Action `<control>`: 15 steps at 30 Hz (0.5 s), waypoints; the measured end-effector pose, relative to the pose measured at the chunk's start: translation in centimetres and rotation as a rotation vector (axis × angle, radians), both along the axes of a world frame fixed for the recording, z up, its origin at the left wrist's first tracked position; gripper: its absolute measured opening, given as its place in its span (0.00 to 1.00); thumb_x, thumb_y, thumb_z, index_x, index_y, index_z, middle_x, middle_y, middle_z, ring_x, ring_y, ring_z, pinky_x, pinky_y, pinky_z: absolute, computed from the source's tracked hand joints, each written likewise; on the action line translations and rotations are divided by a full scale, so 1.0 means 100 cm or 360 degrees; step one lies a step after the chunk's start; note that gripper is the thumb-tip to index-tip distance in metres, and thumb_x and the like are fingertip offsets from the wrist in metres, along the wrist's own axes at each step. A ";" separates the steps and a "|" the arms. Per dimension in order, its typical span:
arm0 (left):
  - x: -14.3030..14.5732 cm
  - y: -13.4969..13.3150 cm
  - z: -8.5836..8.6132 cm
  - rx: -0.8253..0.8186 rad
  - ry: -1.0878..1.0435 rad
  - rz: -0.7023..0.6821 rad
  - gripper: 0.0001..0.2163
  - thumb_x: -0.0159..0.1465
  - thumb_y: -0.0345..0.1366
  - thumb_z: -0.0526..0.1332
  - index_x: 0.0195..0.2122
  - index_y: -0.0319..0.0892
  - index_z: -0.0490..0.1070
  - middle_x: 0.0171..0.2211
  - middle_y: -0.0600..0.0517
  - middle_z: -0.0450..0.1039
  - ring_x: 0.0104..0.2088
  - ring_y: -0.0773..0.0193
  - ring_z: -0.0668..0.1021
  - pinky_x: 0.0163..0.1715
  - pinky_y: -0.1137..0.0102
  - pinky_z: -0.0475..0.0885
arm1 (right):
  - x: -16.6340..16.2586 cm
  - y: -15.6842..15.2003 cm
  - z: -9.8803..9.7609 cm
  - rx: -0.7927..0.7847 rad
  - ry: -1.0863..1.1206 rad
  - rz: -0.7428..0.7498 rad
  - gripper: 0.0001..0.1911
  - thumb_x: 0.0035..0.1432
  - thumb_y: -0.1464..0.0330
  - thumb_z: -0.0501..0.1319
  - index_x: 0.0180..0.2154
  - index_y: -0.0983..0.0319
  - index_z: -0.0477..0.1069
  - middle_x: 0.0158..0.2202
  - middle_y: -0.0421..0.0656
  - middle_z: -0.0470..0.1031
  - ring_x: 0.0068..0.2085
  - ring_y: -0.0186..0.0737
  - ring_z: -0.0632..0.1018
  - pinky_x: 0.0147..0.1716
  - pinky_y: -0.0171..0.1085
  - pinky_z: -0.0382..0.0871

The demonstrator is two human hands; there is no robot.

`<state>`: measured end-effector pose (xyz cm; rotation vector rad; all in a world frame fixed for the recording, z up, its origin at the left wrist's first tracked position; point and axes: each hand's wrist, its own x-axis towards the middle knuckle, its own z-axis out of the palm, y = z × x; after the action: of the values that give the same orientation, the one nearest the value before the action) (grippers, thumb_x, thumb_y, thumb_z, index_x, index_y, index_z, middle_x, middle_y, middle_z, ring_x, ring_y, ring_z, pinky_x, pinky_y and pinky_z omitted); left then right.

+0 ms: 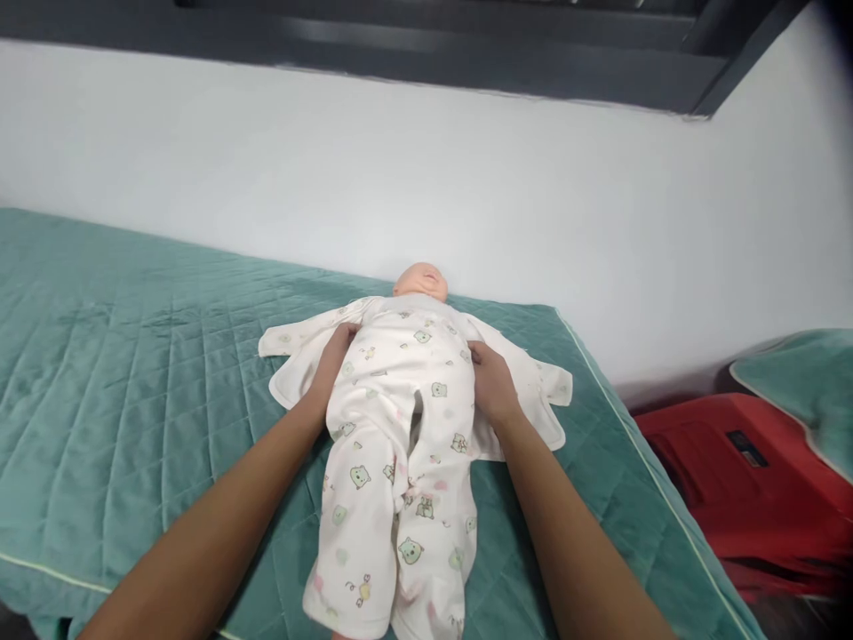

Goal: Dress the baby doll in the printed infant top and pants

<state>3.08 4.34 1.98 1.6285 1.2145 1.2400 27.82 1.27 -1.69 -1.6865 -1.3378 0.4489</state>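
Observation:
A baby doll [421,283] lies on its back, its head toward the wall. White baby trousers [436,400] printed with green bears cover its legs and belly, pulled up high on the torso. Under the doll spreads an open white baby jacket [526,378], one sleeve out to each side. My left hand [338,354] is closed at the left side of the trousers' upper part, fingertips partly hidden by the cloth. On the opposite side, my right hand [491,375] has its fingers curled on the trousers' edge, with the jacket beneath it.
A green quilted cover [166,382] lies over the bed, which meets a white wall [400,178]. Past the bed's right edge stands a red plastic object [739,471] with green cloth [806,382] beside it. A dark frame [400,44] runs along the top.

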 end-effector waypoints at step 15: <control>0.009 0.053 -0.004 0.0448 0.0092 -0.0548 0.12 0.65 0.43 0.59 0.47 0.46 0.75 0.54 0.49 0.73 0.59 0.58 0.70 0.63 0.62 0.61 | -0.017 0.000 0.038 0.0407 0.0246 0.0109 0.14 0.57 0.57 0.63 0.38 0.59 0.74 0.42 0.44 0.76 0.44 0.42 0.76 0.48 0.42 0.70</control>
<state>3.94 9.68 1.56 1.9910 0.7714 1.1854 26.16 1.24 2.11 -1.3722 -1.2839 0.4197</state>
